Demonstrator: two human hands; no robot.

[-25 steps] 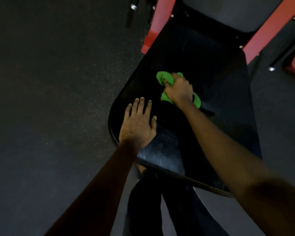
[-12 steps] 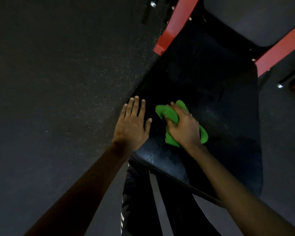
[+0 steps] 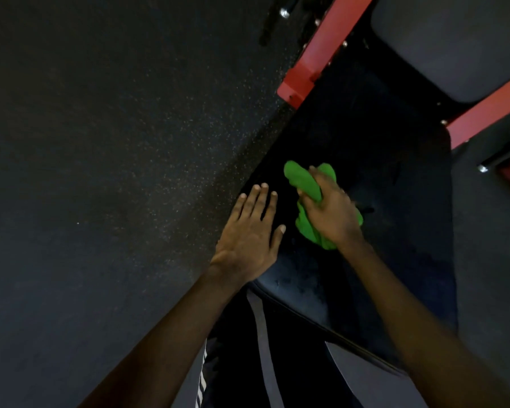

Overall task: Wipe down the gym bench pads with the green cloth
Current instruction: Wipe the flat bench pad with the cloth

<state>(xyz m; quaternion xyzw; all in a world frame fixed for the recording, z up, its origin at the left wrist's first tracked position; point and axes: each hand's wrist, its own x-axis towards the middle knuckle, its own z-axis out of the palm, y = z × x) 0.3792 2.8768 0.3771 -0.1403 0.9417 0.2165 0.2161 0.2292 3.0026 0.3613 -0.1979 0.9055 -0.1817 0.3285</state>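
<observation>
Nearest the camera: the person's dark trousers (image 3: 292, 363) with a pale side stripe, standing at the near end of the bench. Just beyond, the left hand (image 3: 248, 231) lies flat on the near-left edge of the black seat pad (image 3: 380, 142), fingers straight and slightly spread, holding nothing; judged to be bracing. Just to its right, close but not touching, the right hand (image 3: 330, 213) grips the green cloth (image 3: 302, 179), which is bunched into a wad and pressed onto the pad, with green showing past the fingertips and under the heel of the hand. The cloth thus sits on the near-left part of the seat pad. Key relation: the pad's long axis runs from the person away and to the right, towards the red frame (image 3: 315, 57), and most of the bare pad lies beyond and to the right of the cloth. The right hand is the nearer one to that area and already has the cloth, so the next strokes probably go outward along that axis, with the left hand staying put. Pad surface: smooth dark vinyl with a faint sheen and mottling near the front edge; whether that is moisture or wear cannot be told. Farther on, a second grey pad (image 3: 454, 45) sits between the red rails at top right, judged not yet wiped. Around it all: dark speckled rubber flooring (image 3: 115, 142), dim light.
</observation>
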